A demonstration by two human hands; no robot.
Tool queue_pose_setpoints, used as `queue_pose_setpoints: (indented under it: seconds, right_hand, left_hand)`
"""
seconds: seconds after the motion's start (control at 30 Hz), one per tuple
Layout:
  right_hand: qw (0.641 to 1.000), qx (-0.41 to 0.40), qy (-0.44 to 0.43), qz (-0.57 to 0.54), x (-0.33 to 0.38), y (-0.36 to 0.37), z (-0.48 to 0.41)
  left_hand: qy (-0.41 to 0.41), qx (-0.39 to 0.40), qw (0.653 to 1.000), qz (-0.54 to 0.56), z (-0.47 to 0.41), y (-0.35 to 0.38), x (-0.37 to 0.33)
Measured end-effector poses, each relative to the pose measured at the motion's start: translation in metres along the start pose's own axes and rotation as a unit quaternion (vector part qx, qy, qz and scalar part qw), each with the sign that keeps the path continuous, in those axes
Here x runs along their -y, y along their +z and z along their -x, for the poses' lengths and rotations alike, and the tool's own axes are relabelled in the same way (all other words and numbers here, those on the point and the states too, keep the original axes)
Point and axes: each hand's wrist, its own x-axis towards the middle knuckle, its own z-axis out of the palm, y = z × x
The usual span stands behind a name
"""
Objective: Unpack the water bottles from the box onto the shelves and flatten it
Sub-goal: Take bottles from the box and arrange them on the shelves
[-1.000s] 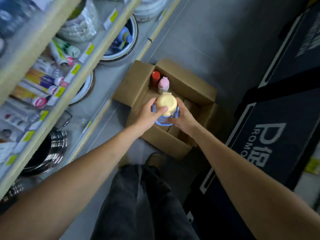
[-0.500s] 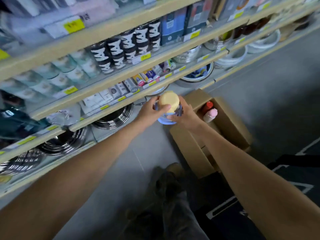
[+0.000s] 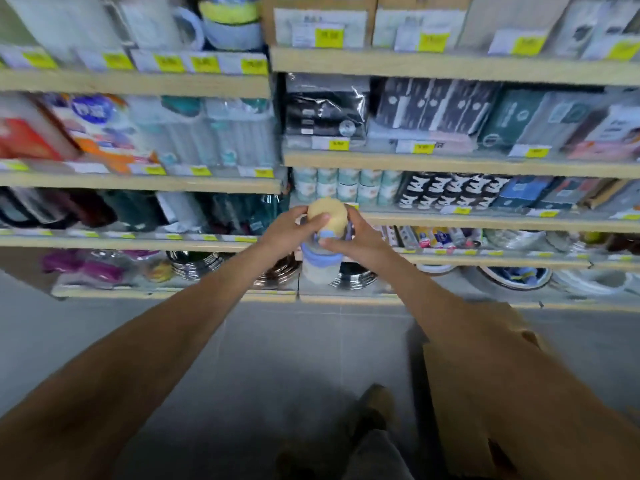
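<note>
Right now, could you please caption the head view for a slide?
Left hand and right hand hold a yellow-capped water bottle before stocked shop shelves.

We note a grey tiled floor (image 3: 294, 358), matt, with thin grout lines, running up to a wall of shelves (image 3: 450, 65) with pale wooden front edges. There are two bays, which meet at an upright near mid-frame. Yellow price labels (image 3: 327, 38) line the edges. Packaged goods fill each level, mostly blurred. Steel pots (image 3: 194, 263) sit on the lowest. Light is even and diffuse.
</note>
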Motion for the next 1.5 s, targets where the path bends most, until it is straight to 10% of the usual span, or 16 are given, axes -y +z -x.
queue_pose_setpoints:
  seconds: [0.67, 0.9, 1.5]
  right_hand:
    - [0.989, 0.141, -0.048, 0.019, 0.158, 0.232, -0.187]
    - [0.983, 0.174, -0.053, 0.004, 0.205, 0.317, -0.273]
    - [0.974, 0.194, -0.109, 0.039, 0.317, 0.548, -0.402]
  left_hand:
    - [-0.076, -0.205, 0.947, 0.233, 0.050, -0.287, 0.065]
    - [-0.057, -0.079, 0.979, 0.180, 0.038, -0.391, 0.095]
    - [0.050, -0.268, 0.954, 0.125, 0.039, -0.610, 0.180]
